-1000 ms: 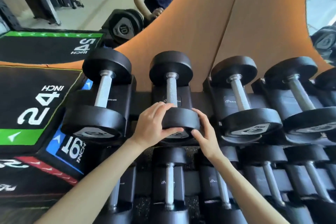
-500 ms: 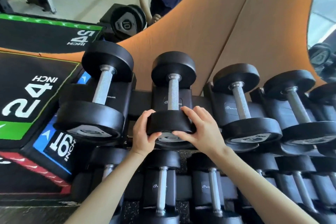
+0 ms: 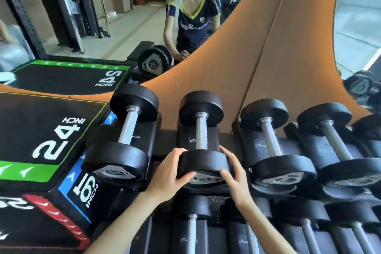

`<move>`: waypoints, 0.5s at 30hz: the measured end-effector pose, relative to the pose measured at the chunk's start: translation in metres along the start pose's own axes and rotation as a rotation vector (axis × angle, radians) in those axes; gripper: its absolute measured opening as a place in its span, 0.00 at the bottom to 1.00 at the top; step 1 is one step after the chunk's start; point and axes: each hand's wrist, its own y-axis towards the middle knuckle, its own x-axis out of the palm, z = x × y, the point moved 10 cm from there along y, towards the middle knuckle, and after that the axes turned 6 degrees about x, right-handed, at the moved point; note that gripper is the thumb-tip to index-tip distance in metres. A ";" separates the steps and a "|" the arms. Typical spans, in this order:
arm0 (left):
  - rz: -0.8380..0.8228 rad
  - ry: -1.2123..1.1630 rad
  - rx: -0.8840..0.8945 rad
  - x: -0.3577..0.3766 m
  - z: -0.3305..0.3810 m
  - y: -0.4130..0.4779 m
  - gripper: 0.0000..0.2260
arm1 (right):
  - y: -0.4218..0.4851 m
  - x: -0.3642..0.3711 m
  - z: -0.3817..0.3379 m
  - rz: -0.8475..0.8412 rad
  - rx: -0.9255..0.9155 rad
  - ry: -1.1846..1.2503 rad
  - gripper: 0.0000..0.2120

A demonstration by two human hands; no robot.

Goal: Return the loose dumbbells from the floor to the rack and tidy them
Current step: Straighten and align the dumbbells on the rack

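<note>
A black dumbbell [image 3: 201, 130] with a knurled steel handle lies in the second cradle of the rack's top row [image 3: 165, 138]. Its near head faces me. My left hand [image 3: 171, 173] grips the left side of that near head, fingers curled over the rim and thumb under it. On the head's right side my right hand [image 3: 233, 175] holds it, fingers wrapped round the edge. A larger dumbbell [image 3: 125, 138] sits in the cradle to the left, and two more dumbbells [image 3: 272, 146] fill the cradles to the right.
A lower row of dumbbells [image 3: 191, 231] lies beneath my forearms. A black plyo box [image 3: 41, 130] marked 24 and 16 inch stands left of the rack. Behind the rack are an orange panel [image 3: 237, 68] and a mirror showing a person and a 10 dumbbell [image 3: 153, 65].
Both hands shifted round the near head of the middle dumbbell: the left hand went from on top to the left side, the right from the side to wrapping the right edge. My view tilted up.
</note>
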 end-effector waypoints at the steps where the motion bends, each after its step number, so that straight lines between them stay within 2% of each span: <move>1: -0.043 0.049 0.057 0.000 0.014 0.010 0.26 | -0.001 -0.002 0.009 0.017 0.035 0.068 0.28; 3: -0.082 0.173 0.153 0.005 0.041 0.028 0.26 | -0.004 -0.002 0.023 0.031 0.074 0.147 0.31; 5: -0.019 0.259 0.179 0.009 0.056 0.037 0.26 | -0.006 0.002 0.036 0.032 0.129 0.239 0.32; 8: 0.122 0.224 0.180 0.005 0.057 0.035 0.25 | -0.007 0.004 0.043 0.044 0.138 0.244 0.29; 10: 0.167 0.189 0.197 0.001 0.051 0.033 0.25 | -0.001 0.005 0.041 0.026 0.131 0.192 0.26; 15: 0.251 0.090 0.166 -0.012 0.035 0.024 0.27 | 0.010 0.011 0.026 -0.001 0.056 0.075 0.28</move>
